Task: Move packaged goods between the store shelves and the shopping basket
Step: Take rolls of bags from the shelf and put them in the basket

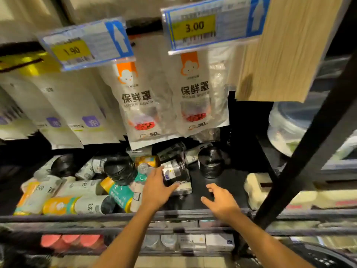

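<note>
On the black lower shelf (228, 182), among a loose heap of bag rolls, I log 1 dark roll with a white label (174, 172) lying on its side atop a pale flat pack (183, 187); this is the item in hand. Risk 1, in my judgement: the heap to the left, including the teal and orange roll (117, 192) and the black knotted bundle (118, 168), sits unevenly and touches or nearly touches the dark roll, so lifting it could set neighbours rolling toward the front rail (77, 216). Risk 2: the hanging white pouches (141, 105) dangle just above the heap, and a high lift could snag them. Risk 3: glossy film wrap may slip under a shallow hold. Left hand (156, 187): fingers curled partway over the near side of the dark roll, touching it, though I cannot tell if the clasp is firm. Right hand (220, 200): fingers spread wide, holding nothing, hovering over bare shelf just right of the pale pack, near a standing black roll (210, 161). Shopping basket: not clearly visible, so I cannot place it
</note>
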A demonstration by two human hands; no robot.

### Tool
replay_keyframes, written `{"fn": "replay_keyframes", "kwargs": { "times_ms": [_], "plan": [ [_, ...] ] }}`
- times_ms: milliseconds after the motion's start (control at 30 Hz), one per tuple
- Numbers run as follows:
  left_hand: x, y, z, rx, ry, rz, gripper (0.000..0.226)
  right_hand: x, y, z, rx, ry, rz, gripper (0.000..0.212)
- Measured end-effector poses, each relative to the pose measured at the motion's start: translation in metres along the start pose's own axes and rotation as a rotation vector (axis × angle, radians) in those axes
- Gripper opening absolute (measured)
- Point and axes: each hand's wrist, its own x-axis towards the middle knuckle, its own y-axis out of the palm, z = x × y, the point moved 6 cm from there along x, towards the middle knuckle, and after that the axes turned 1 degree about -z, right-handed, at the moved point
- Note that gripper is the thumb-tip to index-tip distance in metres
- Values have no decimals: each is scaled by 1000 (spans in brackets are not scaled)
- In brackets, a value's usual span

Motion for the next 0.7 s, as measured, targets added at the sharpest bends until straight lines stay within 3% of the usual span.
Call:
{"fn": "replay_keyframes", "kwargs": {
  "times_ms": [200, 300, 367, 400, 567, 633, 700],
  "plan": [
    [79, 23, -4, 403, 266, 157, 109, 64, 50, -10, 239, 241, -17, 66],
    [96, 44, 4, 537, 333, 238, 119, 84, 69, -13, 291, 262, -63, 52],
    [102, 48, 8, 563, 359, 205, 111, 93, 82, -13, 281, 252, -74, 32],
    [105, 48, 11, 543, 359, 179, 105, 96, 89, -14, 269, 258, -70, 30],
    [113, 23, 25, 230, 264, 35, 97, 108, 108, -15, 162, 355, -98, 74],
    [116, 9, 36, 59, 178, -63, 89, 112, 112, -9, 139, 395, -102, 73],
    [120, 0, 50, -38, 99, -89, 62, 116, 116, -5, 176, 441, -142, 71]
  ]
}}
